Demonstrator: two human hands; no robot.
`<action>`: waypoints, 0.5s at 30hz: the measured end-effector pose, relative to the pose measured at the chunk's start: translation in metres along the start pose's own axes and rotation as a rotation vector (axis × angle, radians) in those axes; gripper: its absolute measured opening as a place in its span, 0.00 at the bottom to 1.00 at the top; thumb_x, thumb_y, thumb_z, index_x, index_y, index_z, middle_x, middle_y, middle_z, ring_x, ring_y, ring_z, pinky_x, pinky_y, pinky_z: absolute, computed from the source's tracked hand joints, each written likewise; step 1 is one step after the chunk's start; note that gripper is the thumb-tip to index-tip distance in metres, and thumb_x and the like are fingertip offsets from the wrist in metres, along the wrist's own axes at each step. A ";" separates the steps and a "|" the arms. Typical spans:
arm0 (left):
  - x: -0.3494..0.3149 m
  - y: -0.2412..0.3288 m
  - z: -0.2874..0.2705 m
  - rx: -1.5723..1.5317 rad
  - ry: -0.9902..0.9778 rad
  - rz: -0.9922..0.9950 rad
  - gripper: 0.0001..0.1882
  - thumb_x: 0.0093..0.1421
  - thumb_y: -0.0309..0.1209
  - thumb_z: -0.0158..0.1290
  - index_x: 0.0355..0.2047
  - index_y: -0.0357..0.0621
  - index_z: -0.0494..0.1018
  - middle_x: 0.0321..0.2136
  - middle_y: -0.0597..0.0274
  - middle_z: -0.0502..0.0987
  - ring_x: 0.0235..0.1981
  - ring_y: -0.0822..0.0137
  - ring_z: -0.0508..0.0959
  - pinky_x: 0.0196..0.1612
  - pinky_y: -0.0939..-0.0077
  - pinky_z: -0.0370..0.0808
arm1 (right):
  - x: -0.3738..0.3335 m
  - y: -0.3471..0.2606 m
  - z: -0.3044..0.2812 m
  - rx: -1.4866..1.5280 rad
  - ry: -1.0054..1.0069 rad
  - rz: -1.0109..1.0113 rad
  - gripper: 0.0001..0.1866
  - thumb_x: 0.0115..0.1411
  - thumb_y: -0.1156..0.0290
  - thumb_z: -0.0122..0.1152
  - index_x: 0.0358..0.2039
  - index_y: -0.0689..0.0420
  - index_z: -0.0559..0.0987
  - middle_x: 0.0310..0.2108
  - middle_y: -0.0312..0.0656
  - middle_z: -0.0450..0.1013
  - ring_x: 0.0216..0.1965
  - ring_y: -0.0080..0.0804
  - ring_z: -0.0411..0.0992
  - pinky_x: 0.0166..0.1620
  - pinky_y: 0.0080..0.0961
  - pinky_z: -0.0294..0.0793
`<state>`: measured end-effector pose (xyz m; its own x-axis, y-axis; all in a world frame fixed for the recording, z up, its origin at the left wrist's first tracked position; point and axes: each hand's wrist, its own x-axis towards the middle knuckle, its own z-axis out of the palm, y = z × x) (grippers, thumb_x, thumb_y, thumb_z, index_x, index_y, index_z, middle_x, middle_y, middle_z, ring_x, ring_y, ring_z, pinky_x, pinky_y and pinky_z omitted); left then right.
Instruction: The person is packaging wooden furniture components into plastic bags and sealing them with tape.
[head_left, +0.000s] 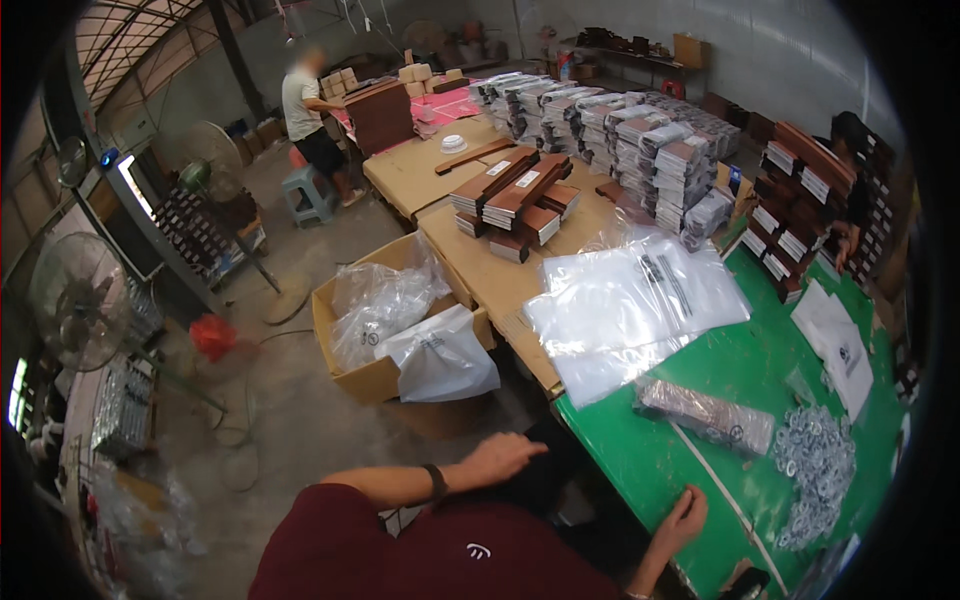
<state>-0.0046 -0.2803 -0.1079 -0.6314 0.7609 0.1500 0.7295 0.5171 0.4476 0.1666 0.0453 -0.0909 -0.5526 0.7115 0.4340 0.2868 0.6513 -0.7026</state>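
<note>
My left hand (505,458) hangs off the table's edge, in front of my body, fingers curled in and nothing showing in it. Loosely bent, my right hand (684,515) rests by the near edge of the green table top (640,455), with no object visible in it. Beyond it lies a long parcel in clear plastic (705,415). A heap of small grey metal pieces (815,470), seemingly links or rings, is spread to its right. Flat clear plastic bags (640,305) with dark print are stacked farther off, across the green and brown surfaces.
A cardboard box (350,383) of plastic bags stands on the floor left of the table. Brown bars (515,190) and stacked wrapped parcels (670,160) fill the far table. One person (305,105) stands far left; another's hand (846,245) shows at right. Fans (85,300) stand left.
</note>
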 end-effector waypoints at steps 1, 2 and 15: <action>-0.003 0.007 0.012 0.110 -0.010 0.148 0.23 0.58 0.29 0.54 0.55 0.58 0.72 0.34 0.62 0.70 0.38 0.59 0.72 0.45 0.65 0.69 | -0.001 0.003 -0.001 -0.011 -0.004 -0.008 0.09 0.68 0.71 0.52 0.40 0.63 0.77 0.33 0.48 0.75 0.34 0.40 0.73 0.39 0.33 0.71; -0.008 0.005 0.024 0.146 0.019 0.169 0.23 0.58 0.30 0.55 0.55 0.59 0.72 0.34 0.63 0.68 0.39 0.61 0.71 0.47 0.67 0.67 | -0.001 0.006 0.000 -0.024 -0.006 -0.016 0.09 0.68 0.71 0.52 0.40 0.63 0.77 0.33 0.48 0.75 0.34 0.40 0.73 0.39 0.33 0.71; 0.002 -0.004 0.035 0.044 0.060 0.192 0.22 0.56 0.29 0.56 0.52 0.58 0.73 0.34 0.64 0.65 0.40 0.63 0.70 0.49 0.66 0.64 | 0.000 -0.004 -0.004 -0.192 -0.027 -0.021 0.10 0.68 0.70 0.53 0.40 0.64 0.78 0.34 0.49 0.76 0.35 0.43 0.74 0.40 0.34 0.72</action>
<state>0.0003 -0.2673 -0.1405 -0.4931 0.8233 0.2813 0.8480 0.3825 0.3669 0.1686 0.0441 -0.0855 -0.5796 0.6920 0.4304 0.4177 0.7058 -0.5722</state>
